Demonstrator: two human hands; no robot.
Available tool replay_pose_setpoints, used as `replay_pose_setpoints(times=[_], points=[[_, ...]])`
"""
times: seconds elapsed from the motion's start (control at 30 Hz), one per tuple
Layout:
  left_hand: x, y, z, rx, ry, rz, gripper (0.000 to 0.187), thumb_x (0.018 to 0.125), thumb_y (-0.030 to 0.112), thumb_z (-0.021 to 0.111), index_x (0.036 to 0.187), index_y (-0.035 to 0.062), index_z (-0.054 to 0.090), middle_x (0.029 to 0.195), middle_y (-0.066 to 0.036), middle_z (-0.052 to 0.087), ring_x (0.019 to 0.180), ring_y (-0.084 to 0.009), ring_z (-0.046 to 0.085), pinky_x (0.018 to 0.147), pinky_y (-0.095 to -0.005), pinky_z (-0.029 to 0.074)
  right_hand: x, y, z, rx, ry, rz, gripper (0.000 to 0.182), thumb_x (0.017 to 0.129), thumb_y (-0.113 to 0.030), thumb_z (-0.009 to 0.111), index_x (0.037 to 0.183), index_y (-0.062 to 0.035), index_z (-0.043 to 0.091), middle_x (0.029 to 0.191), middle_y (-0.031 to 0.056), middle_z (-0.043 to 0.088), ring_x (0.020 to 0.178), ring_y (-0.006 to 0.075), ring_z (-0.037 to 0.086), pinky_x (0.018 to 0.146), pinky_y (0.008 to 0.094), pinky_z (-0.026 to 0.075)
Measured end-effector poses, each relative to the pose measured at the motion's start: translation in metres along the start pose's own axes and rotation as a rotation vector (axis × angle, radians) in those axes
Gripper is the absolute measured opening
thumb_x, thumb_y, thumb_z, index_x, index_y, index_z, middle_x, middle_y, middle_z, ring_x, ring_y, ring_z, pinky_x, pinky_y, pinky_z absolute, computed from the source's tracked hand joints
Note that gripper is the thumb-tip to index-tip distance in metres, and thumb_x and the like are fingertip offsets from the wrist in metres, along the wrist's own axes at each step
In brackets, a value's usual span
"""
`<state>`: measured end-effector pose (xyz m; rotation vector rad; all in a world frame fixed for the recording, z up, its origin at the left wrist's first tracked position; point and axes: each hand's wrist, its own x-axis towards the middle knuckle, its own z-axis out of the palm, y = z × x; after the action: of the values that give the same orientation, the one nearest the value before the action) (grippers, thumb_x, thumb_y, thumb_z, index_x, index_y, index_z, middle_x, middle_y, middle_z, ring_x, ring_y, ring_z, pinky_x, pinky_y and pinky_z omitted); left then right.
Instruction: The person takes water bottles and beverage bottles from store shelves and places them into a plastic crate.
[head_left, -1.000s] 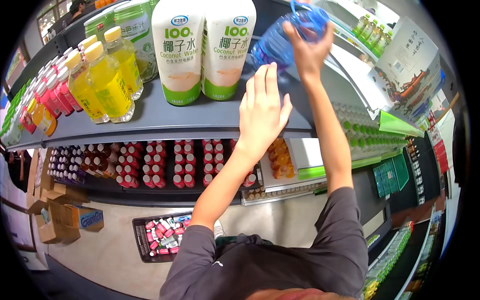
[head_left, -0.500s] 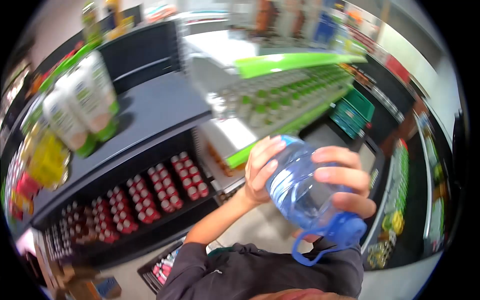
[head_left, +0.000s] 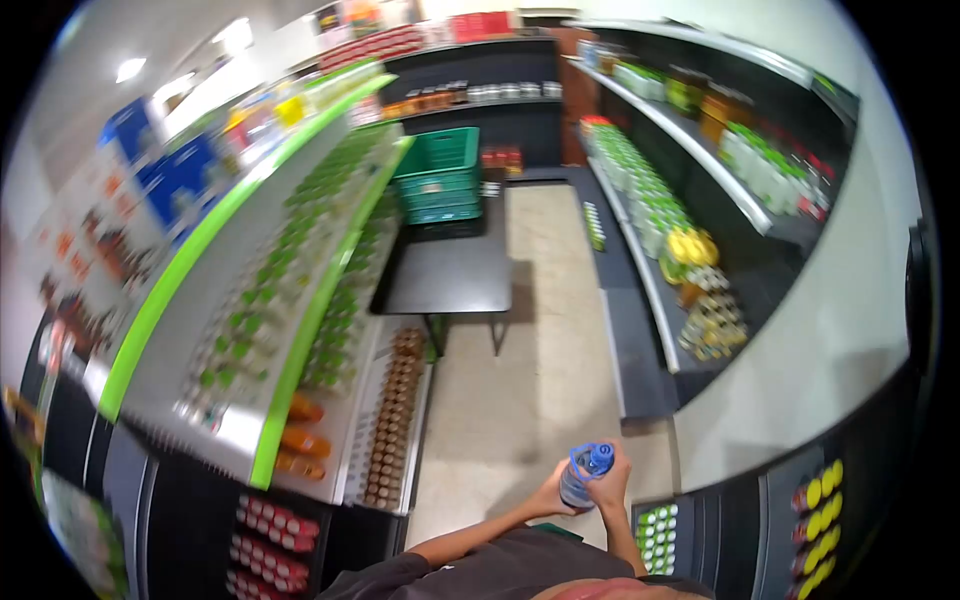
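Note:
A clear bluish plastic water bottle (head_left: 574, 489) with a blue cap and a blue carry loop is held upright in front of my body, low in the head view. My left hand (head_left: 546, 496) is wrapped round its left side, near the lower part. On the other side, my right hand (head_left: 612, 482) grips it just below the cap. Some of the fingers are hidden behind the bottle and by the hands themselves.
Green-edged shelves of green-capped bottles (head_left: 270, 280) run along the left. A black table (head_left: 445, 275) bears stacked green crates (head_left: 440, 180). Grey-edged shelves (head_left: 690, 120) with bottles line the right. Pale floor (head_left: 545, 330) stretches between. Red-packed goods (head_left: 270, 545) stand at lower left.
The view has swung right to face down the aisle. The bottle, tilted and close to the camera before, is now lower, farther away and upright. Both hands have stayed on it.

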<state>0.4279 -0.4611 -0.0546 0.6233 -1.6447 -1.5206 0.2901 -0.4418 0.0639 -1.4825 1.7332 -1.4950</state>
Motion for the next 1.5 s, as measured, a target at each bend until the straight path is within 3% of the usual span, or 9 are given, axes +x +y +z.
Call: replay_pose_setpoints(times=[0.07, 0.23, 0.37, 0.43, 0.57, 0.67, 0.73, 1.03, 1.5], points=[[0.003, -0.012, 0.030, -0.117, -0.273, -0.206, 0.113, 0.062, 0.021, 0.093, 0.151, 0.0068, 0.026, 0.140, -0.015, 0.050, 0.132, -0.0259, 0.048, 0.112, -0.0400, 0.037, -0.018, 0.021, -0.036, -0.022, 0.107, 0.282, 0.042, 0.061, -0.013, 0.087, 0.094, -0.0041, 0.062, 0.086, 0.0114, 0.066, 0.080, 0.0264, 0.066, 0.076, 0.0363, 0.052], [0.050, -0.021, 0.069, -0.160, -0.548, -0.179, 0.114, 0.063, 0.021, 0.094, 0.152, 0.0065, 0.024, 0.140, -0.015, 0.049, 0.132, -0.0260, 0.047, 0.112, -0.0406, 0.038, -0.029, 0.048, -0.080, -0.024, 0.366, 0.333, 0.041, 0.059, -0.008, 0.085, 0.093, -0.0035, 0.063, 0.086, 0.0102, 0.066, 0.082, 0.0262, 0.065, 0.078, 0.0356, 0.052], [0.084, -0.026, 0.064, -0.178, -0.588, -0.195, 0.112, 0.066, 0.020, 0.093, 0.152, 0.0057, 0.023, 0.140, -0.013, 0.048, 0.133, -0.0239, 0.046, 0.111, -0.0390, 0.038, 0.004, 0.041, -0.083, -0.098, 0.407, 0.232, 0.041, 0.057, -0.011, 0.085, 0.092, -0.0032, 0.065, 0.089, 0.0117, 0.064, 0.085, 0.0298, 0.064, 0.079, 0.0381, 0.052], [0.108, -0.023, 0.053, -0.173, -0.545, -0.129, 0.109, 0.066, 0.020, 0.093, 0.149, 0.0047, 0.026, 0.139, -0.012, 0.048, 0.131, -0.0232, 0.047, 0.110, -0.0386, 0.039, 0.031, 0.039, -0.078, -0.150, 0.288, 0.124, 0.045, 0.055, -0.014, 0.086, 0.094, -0.0036, 0.065, 0.090, 0.0099, 0.065, 0.083, 0.0251, 0.065, 0.078, 0.0355, 0.052], [0.166, -0.043, 0.002, -0.209, -0.602, -0.214, 0.108, 0.065, 0.023, 0.094, 0.149, 0.0040, 0.028, 0.135, -0.011, 0.052, 0.127, -0.0208, 0.051, 0.109, -0.0363, 0.041, 0.102, 0.051, -0.045, -0.146, 0.133, -0.017, 0.043, 0.058, -0.019, 0.085, 0.094, -0.0061, 0.067, 0.090, 0.0117, 0.067, 0.085, 0.0303, 0.066, 0.079, 0.0382, 0.053], [0.216, -0.045, -0.046, 0.013, -0.552, -0.192, 0.110, 0.063, 0.025, 0.095, 0.148, 0.0033, 0.030, 0.132, -0.012, 0.057, 0.124, -0.0208, 0.056, 0.107, -0.0359, 0.043, 0.168, 0.051, -0.012, -0.083, 0.064, -0.101, 0.043, 0.059, -0.021, 0.086, 0.096, -0.0071, 0.068, 0.090, 0.0109, 0.067, 0.086, 0.0291, 0.066, 0.079, 0.0380, 0.053], [0.249, -0.037, -0.067, -0.045, -0.250, -0.018, 0.111, 0.061, 0.026, 0.096, 0.148, 0.0028, 0.031, 0.131, -0.013, 0.059, 0.122, -0.0229, 0.059, 0.105, -0.0368, 0.045, 0.217, 0.051, 0.008, -0.104, 0.006, -0.142, 0.043, 0.060, -0.021, 0.087, 0.096, -0.0072, 0.067, 0.091, 0.0110, 0.067, 0.087, 0.0286, 0.066, 0.080, 0.0379, 0.053], [0.417, -0.007, -0.139, 0.168, -0.134, -0.006, 0.104, 0.060, 0.025, 0.093, 0.147, 0.0084, 0.038, 0.132, -0.016, 0.059, 0.122, -0.0285, 0.060, 0.103, -0.0386, 0.048, 0.401, 0.064, 0.035, 0.004, -0.168, -0.235, 0.044, 0.061, -0.016, 0.087, 0.099, -0.0073, 0.066, 0.102, 0.0127, 0.069, 0.093, 0.0279, 0.067, 0.083, 0.0366, 0.053], [0.632, -0.066, -0.213, 0.265, 0.031, -0.178, 0.104, 0.059, 0.027, 0.094, 0.145, 0.0051, 0.040, 0.134, -0.020, 0.057, 0.125, -0.0336, 0.057, 0.104, -0.0406, 0.046, 0.652, 0.175, 0.091, 0.246, -0.305, -0.097, 0.043, 0.061, -0.013, 0.086, 0.099, -0.0049, 0.065, 0.098, 0.0109, 0.067, 0.093, 0.0248, 0.066, 0.083, 0.0338, 0.053]])
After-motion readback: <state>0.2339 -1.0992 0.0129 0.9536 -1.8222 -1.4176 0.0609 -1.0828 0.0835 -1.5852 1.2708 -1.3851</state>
